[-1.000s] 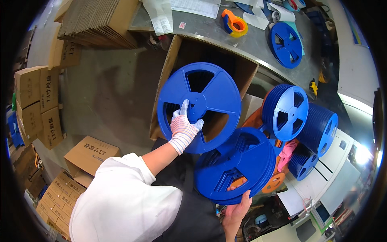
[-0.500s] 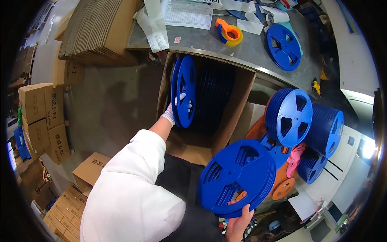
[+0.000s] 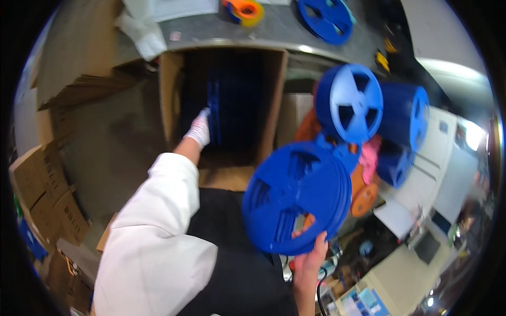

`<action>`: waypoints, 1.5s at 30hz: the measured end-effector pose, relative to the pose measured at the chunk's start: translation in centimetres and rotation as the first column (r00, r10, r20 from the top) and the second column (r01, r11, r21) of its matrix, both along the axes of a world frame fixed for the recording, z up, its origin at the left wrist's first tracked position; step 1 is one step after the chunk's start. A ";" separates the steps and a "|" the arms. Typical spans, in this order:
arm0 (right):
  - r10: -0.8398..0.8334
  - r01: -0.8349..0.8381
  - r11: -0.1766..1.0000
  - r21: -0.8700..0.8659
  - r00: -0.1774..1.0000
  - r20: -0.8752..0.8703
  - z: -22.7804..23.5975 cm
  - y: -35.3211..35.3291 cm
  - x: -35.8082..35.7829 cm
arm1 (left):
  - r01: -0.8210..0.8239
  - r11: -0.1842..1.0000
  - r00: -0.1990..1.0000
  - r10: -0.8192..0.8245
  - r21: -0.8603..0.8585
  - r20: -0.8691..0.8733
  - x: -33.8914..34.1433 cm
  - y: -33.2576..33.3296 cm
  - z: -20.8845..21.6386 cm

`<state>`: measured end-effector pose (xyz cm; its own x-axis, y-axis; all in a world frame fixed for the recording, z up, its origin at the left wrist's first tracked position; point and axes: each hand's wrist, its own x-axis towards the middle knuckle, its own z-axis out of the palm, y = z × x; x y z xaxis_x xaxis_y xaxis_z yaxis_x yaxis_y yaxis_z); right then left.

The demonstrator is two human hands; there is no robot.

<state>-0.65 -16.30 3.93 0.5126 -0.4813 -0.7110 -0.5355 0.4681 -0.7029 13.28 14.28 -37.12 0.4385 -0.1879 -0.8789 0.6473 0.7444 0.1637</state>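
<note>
Inside carton (image 3: 274,105), left hand (image 3: 200,129) gripping blue reel (image 3: 213,108).

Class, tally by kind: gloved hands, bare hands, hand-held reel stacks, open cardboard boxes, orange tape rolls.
Gloved hands: 1, the left hand
Bare hands: 1, the right hand
Held stack of blue reels: 1
Open cardboard box: 1
Orange tape roll: 1
Total: 5

Blue reels (image 3: 298,197), brown cardboard box (image 3: 274,105), white glove (image 3: 200,129), white sleeve (image 3: 153,237), orange tape roll (image 3: 243,9).
</note>
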 end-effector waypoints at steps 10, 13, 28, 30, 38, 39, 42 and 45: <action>-0.059 -0.015 0.967 0.256 0.958 0.281 -0.4 -2.2 -1.0 | -0.205 0.350 0.349 -0.846 0.914 0.402 -4.4 -7.2 27.6; -0.122 0.009 0.939 0.345 0.944 0.306 -1.0 -2.4 -1.4 | -0.222 0.336 0.166 -0.912 0.915 0.375 -5.7 -7.8 33.2; -0.333 -0.112 0.723 0.682 0.808 0.486 -0.5 -2.9 -0.6 | -0.411 0.087 0.463 -0.838 0.908 0.290 -5.1 -1.0 36.8; -0.295 -0.123 0.744 0.657 0.821 0.489 -0.2 -2.6 -0.3 | -0.528 0.066 0.217 -0.953 0.847 0.210 -4.2 -2.2 38.8; 0.131 -0.331 0.865 0.377 0.875 0.467 2.6 0.7 -1.2 | -0.371 0.327 -0.372 -0.910 0.869 0.184 -3.2 -11.0 40.0; 0.151 -0.350 0.859 0.373 0.870 0.469 2.9 0.7 -1.3 | -0.361 0.355 -0.387 -0.898 0.862 0.208 -2.8 -11.3 40.0; 0.140 -0.385 0.834 0.396 0.841 0.522 3.0 -0.2 -2.3 | -0.343 0.350 -0.423 -0.886 0.872 0.190 -3.2 -10.3 39.3; 0.126 -0.397 0.816 0.420 0.832 0.541 3.1 -0.8 -2.6 | -0.432 0.248 -0.378 -0.923 0.867 0.076 -4.7 -7.9 36.0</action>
<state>-3.29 -17.14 6.99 0.8937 0.0723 -0.4428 -0.3575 0.7110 -0.6055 8.61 6.40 -1.12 0.6354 -0.7102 0.3032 -0.7001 -0.3641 0.6142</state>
